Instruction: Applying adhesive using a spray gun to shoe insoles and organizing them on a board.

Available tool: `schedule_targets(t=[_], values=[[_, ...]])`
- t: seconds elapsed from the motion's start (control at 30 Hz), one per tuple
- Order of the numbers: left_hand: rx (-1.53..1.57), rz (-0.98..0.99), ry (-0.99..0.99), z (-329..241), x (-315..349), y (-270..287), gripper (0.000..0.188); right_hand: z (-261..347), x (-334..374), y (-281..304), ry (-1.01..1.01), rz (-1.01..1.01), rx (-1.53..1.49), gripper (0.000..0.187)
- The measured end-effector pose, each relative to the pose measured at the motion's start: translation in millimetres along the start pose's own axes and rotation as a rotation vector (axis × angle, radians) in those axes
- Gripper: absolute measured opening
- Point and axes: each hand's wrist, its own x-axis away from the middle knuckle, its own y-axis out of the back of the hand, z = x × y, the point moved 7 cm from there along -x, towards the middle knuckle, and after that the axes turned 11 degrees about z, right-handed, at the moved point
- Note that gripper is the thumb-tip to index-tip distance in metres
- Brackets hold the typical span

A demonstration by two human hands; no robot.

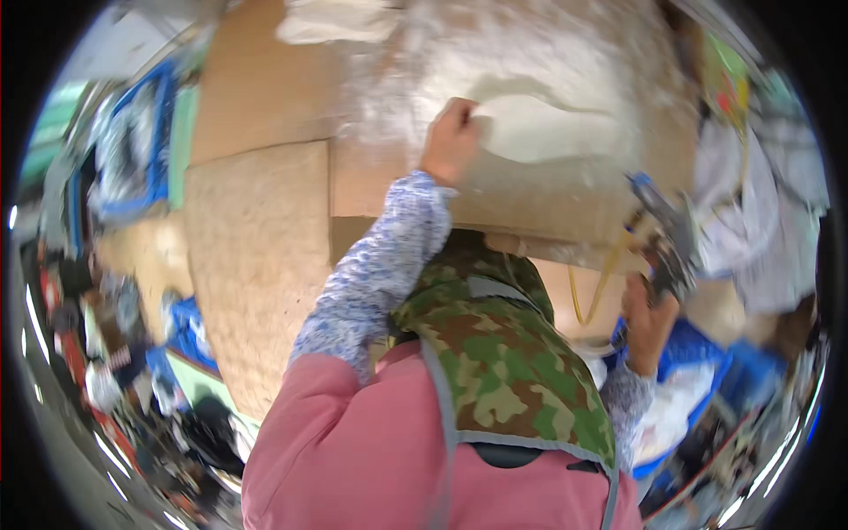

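Observation:
My left hand [452, 141] is closed at the left end of a smooth white flat piece [543, 131] with a curved outline, pinching its edge. The piece is over the white-coated part of a cardboard-covered table [530, 203], and a shadow shows along its far edge. Off the table's right side, my right hand [649, 322] is wrapped round a spray gun [673, 243] with a grey metal body and a blue tip. A thin yellow hose [594, 296] hangs beside the gun. The gun and right hand are somewhat blurred.
A white folded piece [340, 19] lies at the table's far left. A loose cardboard sheet [256, 265] covers the near left. White bags [738, 203] hang at the right, above a blue-edged bag [676, 397]. A blue crate [137, 146] stands at the left.

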Motion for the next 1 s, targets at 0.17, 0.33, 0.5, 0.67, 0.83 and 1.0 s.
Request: schedule_targets(t=[0.17, 0.33, 0.5, 0.67, 0.83, 1.0], values=[[0.782, -0.059, -0.003, -28, 24, 59, 0.021, 11, -17, -10, 0.127, 0.16, -0.035, 0.041], [0.726, -0.224, -0.001, -32, 82, 165, 0.026, 21, -22, -15, 0.161, 0.228, -0.016, 0.041], [0.741, -0.461, 0.013, 20, 133, 276, 0.028, 46, -31, -39, 0.181, 0.304, 0.039, 0.044], [0.701, -0.675, 0.186, 109, 169, 376, 0.027, 69, -34, -68, 0.129, 0.328, 0.052, 0.04], [0.708, -0.836, 0.177, 149, 226, 433, 0.028, 89, -6, -68, 0.134, 0.326, 0.118, 0.039], [0.67, -0.795, 0.231, 169, 235, 462, 0.034, 92, -14, -106, 0.15, 0.381, 0.127, 0.041]])
